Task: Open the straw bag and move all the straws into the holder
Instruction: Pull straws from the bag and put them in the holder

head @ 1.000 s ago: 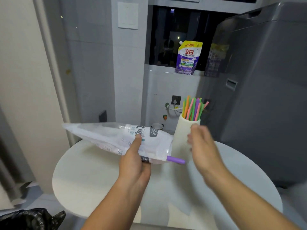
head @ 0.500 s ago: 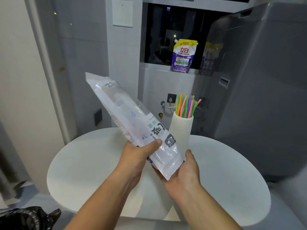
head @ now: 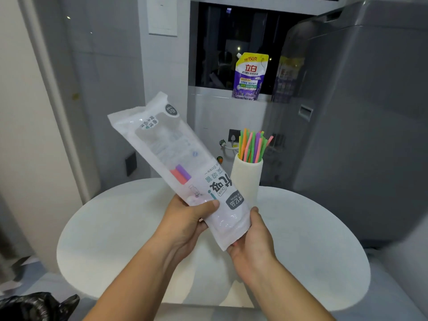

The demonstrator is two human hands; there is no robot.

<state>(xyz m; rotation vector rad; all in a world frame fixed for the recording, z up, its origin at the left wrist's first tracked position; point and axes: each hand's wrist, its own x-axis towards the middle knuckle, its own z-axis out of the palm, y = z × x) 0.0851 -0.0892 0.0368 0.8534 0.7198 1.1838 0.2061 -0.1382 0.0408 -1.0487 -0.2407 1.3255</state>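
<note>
The white plastic straw bag [head: 171, 156] is tilted up and to the left above the round table. My left hand [head: 187, 218] grips its lower part, thumb across the front. My right hand [head: 252, 237] holds the bag's bottom end from below and behind. Through the bag's clear window show the ends of two straws [head: 180, 173], one red and one purple. Just behind the bag, the cream cylindrical holder [head: 246, 179] stands on the table with several coloured straws [head: 252, 147] sticking out of its top.
The round white table [head: 312, 239] carries the holder. A grey washing machine [head: 361, 126] stands at the right. A purple detergent pouch [head: 250, 77] sits on the window ledge. A black plastic bag [head: 34, 306] lies on the floor at the lower left.
The bag swung from lying flat to tilted up on the left. My right hand left the holder and took the bag's bottom end. The purple straw that poked out now sits inside.
</note>
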